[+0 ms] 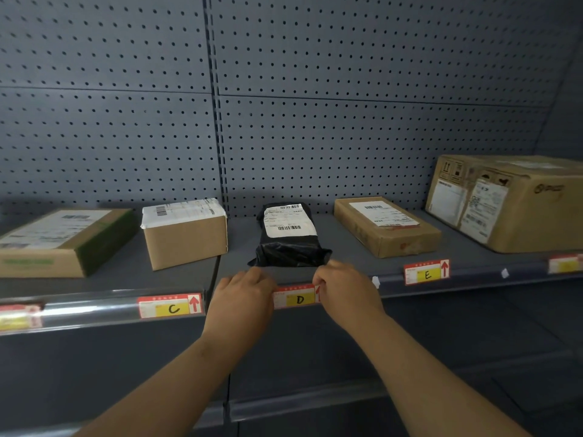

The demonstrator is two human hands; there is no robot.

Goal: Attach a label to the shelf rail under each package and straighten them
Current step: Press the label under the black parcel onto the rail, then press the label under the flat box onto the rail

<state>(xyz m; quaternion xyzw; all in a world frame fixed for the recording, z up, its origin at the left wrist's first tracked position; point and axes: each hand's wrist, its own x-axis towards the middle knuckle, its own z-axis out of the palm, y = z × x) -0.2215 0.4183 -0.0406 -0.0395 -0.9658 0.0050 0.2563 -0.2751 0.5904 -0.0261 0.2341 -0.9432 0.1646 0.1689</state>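
Pegboard-backed shelf [347, 263]: left hand [243, 294] and right hand [344, 291] pinch label D [299, 298] (under black package [290, 247]).

**Fixtures surrounding the work area.** Dark grey flat metal shelf deck [239, 247], seen from the front. Behind its rear edge stand two grey perforated metal back panels, left [110, 137] and right [378, 137], with round holes in regular rows. A dark vertical slotted upright [217, 121] divides them. A plain grey side wall [564, 105] closes the shelf's right end. Two small white scraps [375, 281] [504, 272] sit at the front edge. Below is a lower shelf's translucent front strip [299, 402].
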